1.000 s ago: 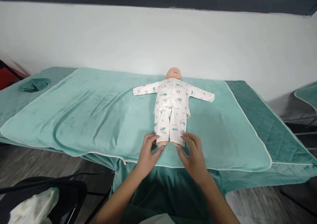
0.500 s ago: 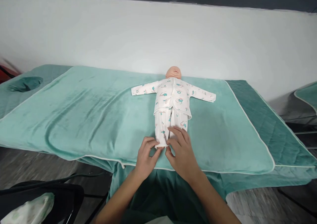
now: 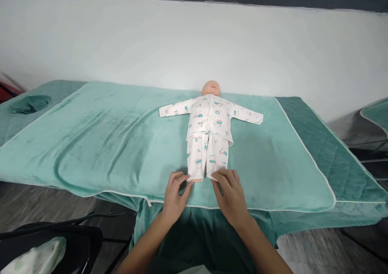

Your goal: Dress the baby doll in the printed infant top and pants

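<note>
A baby doll (image 3: 211, 88) lies on its back on a light teal towel (image 3: 106, 136), arms spread, in a white printed top (image 3: 209, 118) and matching trousers (image 3: 207, 159). My left hand (image 3: 175, 195) is at the near end of the left trouser leg, with thumb and fingers pinched on the cuff beside a bare foot. My right hand (image 3: 230, 195) is at the other leg's cuff; its fingers curl over the hem and the thumb sits under it. Both forearms reach in from the bottom edge.
The towel covers a massage bed with a darker quilted cover (image 3: 321, 144) and a face hole (image 3: 28, 104) at far left. A white wall runs behind. A black seat holding a pale cloth (image 3: 33, 260) sits at lower left. Another bed's corner (image 3: 376, 116) shows at right.
My right hand has slid from higher on the right trouser leg down to its cuff. The trouser legs now lie straighter and slightly apart. My left hand has stayed at the left cuff.
</note>
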Tool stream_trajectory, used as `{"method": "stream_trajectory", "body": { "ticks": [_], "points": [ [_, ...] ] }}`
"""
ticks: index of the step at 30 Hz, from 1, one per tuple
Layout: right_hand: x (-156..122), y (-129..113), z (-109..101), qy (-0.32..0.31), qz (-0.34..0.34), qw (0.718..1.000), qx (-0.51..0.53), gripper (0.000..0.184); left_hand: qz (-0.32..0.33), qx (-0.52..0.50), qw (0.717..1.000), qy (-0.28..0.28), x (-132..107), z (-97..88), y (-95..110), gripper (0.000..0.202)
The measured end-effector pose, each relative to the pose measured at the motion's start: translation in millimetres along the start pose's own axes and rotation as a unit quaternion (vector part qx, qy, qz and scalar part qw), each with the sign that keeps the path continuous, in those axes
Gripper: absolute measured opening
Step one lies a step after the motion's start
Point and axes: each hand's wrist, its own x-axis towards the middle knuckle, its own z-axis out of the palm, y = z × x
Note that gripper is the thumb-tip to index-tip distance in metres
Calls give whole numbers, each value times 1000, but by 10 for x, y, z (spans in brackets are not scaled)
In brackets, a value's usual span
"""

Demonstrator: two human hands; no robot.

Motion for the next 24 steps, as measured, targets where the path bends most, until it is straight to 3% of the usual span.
{"method": "stream_trajectory", "body": {
  "ticks": [5, 10, 13, 15, 17, 19, 22, 24],
  "points": [
    [-24, -8, -30, 3, -18, 1000, 14, 29, -40, -44, 998, 4, -31, -60, -53, 22],
    [9, 96, -149, -14, -5, 996, 88, 13, -174, -169, 967, 74, 202, -43, -260, 7],
    [201, 345, -183, 25, 77, 986, 143, 5, -266, -272, 917, 118, 578, 30, -400, 13],
    [449, 607, -136, 73, 182, 964, 178, 18, -319, -338, 876, 128, 911, 124, -488, 19],
    [769, 906, -24, 136, 305, 912, 238, 38, -351, -410, 835, 108, 1259, 257, -576, 23],
    [1100, 1174, 137, 154, 376, 862, 304, 46, -368, -483, 792, 68, 1561, 413, -660, 27],
    [1453, 1379, 382, 156, 410, 819, 368, 45, -399, -546, 737, -10, 1846, 620, -758, 38],
    [1540, 1374, 490, 146, 395, 821, 384, 41, -425, -555, 714, -31, 1922, 704, -786, 43]
  ]
}}
